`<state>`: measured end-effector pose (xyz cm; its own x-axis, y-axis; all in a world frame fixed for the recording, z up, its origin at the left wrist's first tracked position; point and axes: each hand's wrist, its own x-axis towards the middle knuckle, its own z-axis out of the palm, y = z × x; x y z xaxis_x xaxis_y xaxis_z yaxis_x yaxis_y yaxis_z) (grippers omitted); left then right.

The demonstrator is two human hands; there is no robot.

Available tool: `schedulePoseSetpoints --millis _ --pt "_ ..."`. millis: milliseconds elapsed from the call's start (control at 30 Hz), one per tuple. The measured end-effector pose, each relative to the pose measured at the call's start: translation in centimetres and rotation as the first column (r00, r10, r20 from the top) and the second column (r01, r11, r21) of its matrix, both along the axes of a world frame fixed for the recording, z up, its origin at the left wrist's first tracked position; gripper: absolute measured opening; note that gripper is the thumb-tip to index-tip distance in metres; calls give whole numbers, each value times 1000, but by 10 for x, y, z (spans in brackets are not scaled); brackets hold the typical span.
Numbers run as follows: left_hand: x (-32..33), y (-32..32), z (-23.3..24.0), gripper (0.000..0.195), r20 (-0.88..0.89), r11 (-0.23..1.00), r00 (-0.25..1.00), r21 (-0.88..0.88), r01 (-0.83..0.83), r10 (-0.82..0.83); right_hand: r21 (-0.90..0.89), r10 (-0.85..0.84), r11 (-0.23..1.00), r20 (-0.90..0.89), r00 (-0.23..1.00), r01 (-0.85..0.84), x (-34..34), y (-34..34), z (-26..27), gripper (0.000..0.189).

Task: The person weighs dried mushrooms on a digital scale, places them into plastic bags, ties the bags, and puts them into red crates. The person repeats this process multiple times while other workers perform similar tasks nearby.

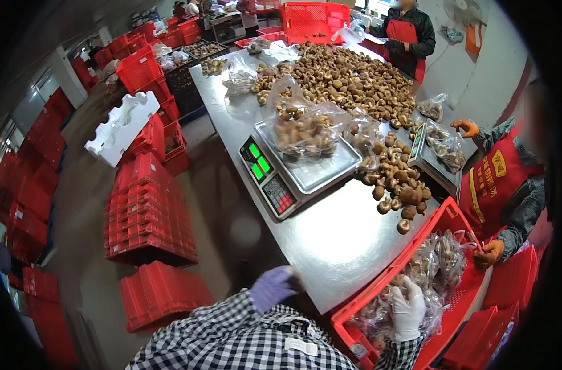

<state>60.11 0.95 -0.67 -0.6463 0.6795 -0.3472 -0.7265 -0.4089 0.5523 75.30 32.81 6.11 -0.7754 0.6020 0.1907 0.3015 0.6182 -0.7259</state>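
Observation:
My right hand (407,309), in a white glove, is down inside a red plastic crate (466,296) at the table's near right end. Its curled fingers touch the clear plastic bags of mushrooms (422,263) there; whether they grip one is unclear. My left hand (275,287), in a purple glove, is blurred in front of my body by the near corner of the steel table (327,259). Its fingertips are too smeared to read. Farther up the table, an open clear bag of shiitake mushrooms (304,132) sits on the pan of a digital scale (281,194) with lit green displays.
Loose shiitake mushrooms (345,76) heap across the far table and trail down its right side. At right, a co-worker in a red apron (493,180) stands by a second scale (424,152), one orange-gloved hand at the crate rim. Stacked red crates (149,212) line the left floor.

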Motion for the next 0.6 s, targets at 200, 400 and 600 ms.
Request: schedulePoseSetpoints --millis 200,400,600 --pt "-59 3 39 38 -160 918 921 126 375 -354 -42 104 992 -261 960 -119 -134 -181 -6 20" --pt "-156 -46 73 54 199 792 767 185 582 -610 -57 -75 995 164 984 86 -182 -212 -3 28" --pt "-222 -56 70 29 -533 883 728 -416 218 -431 56 -354 935 124 927 350 -141 -194 -16 22"
